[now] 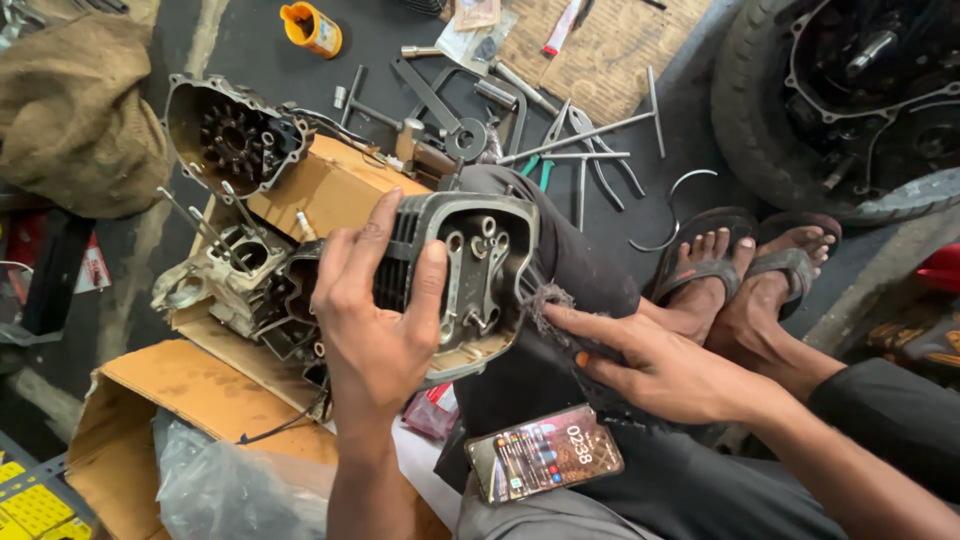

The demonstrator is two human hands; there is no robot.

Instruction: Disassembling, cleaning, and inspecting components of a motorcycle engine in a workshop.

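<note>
Left hand (375, 320) clamped around the finned cylinder head (470, 280), thumb on its open face, steadying it against the knee. Right hand (650, 365) flat, fingers extended, pressing a frayed rag (548, 300) to the head's right edge. Best done with a firm left grip, rag kept bunched under the fingertips, short strokes along the gasket face, threads kept out of the ports. Beside the left hand, crankcase (235, 275) on cardboard (200, 385); phone (543, 452) on the lap; tools (560, 140) scattered on the floor beyond.
</note>
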